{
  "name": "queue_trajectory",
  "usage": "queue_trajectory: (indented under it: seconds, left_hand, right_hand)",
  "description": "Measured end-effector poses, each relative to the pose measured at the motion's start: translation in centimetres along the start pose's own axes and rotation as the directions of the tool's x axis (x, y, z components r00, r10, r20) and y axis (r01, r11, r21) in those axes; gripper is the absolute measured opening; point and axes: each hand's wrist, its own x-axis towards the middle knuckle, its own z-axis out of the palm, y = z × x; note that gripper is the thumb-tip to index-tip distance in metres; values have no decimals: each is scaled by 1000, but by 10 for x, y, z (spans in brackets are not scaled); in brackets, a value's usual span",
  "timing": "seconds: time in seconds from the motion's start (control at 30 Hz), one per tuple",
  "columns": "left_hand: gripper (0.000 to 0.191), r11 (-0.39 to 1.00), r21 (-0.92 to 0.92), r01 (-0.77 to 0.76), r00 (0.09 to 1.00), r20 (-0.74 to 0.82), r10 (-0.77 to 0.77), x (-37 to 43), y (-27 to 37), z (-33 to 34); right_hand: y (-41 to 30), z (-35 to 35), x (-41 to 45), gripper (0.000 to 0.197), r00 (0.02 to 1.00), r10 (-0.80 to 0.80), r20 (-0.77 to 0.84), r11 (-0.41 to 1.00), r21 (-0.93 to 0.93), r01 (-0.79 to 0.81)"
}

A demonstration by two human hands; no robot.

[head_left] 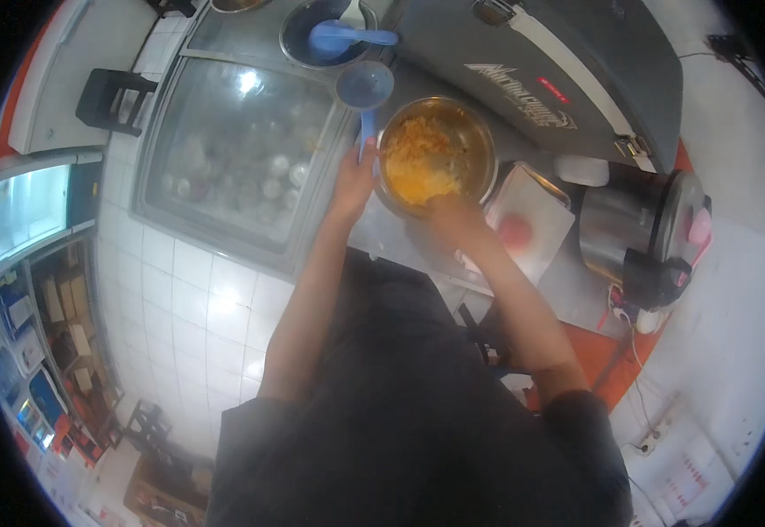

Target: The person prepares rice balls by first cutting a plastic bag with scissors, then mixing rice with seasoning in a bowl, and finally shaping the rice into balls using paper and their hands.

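Before me is a round stainless-steel bowl (pixel 480 148) with crumbly orange-brown food (pixel 419 138) on its far side and yellow food (pixel 415 181), possibly rice, on its near side. My left hand (pixel 351 181) grips the handle of a blue plastic ladle (pixel 365 85) at the bowl's left edge. The ladle's round cup points away from me and looks bare inside. Over the near right rim reaches my right hand (pixel 455 216), its fingertips down at the yellow food. Those fingers are blurred and partly hidden, so their grip is unclear.
A glass-topped chest freezer (pixel 237 165) stands to the left. Beyond the ladle, a dark pot (pixel 295 46) holds blue and white utensils. To the right lie paper sheets (pixel 540 227) and a rice cooker (pixel 619 224). A large grey box (pixel 527 72) borders the far side.
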Motion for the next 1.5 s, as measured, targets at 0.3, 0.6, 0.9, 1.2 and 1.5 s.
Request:
queue_trajectory:
  seconds: [0.3, 0.6, 0.9, 1.2, 1.5]
  left_hand:
    - [62, 998, 32, 48, 998, -43, -47, 2, 0, 0]
    - [55, 974, 221, -48, 998, -40, 58, 3, 10, 12]
    - [53, 965, 254, -61, 994, -68, 81, 9, -7, 4]
    - [54, 966, 245, -79, 992, -74, 100, 8, -12, -1]
    - [57, 734, 640, -227, 936, -67, 347, -11, 21, 8]
  right_hand:
    - [13, -5, -25, 20, 995, 86, 42, 996, 18, -87]
    - [151, -53, 55, 27, 947, 306, -97, 942, 173, -287]
    - [56, -18, 3, 32, 981, -174, -89, 984, -42, 171]
    - [9, -27, -3, 27, 985, -91, -144, 996, -16, 90]
    - [21, -37, -23, 23, 986, -4, -167, 1000, -5, 3]
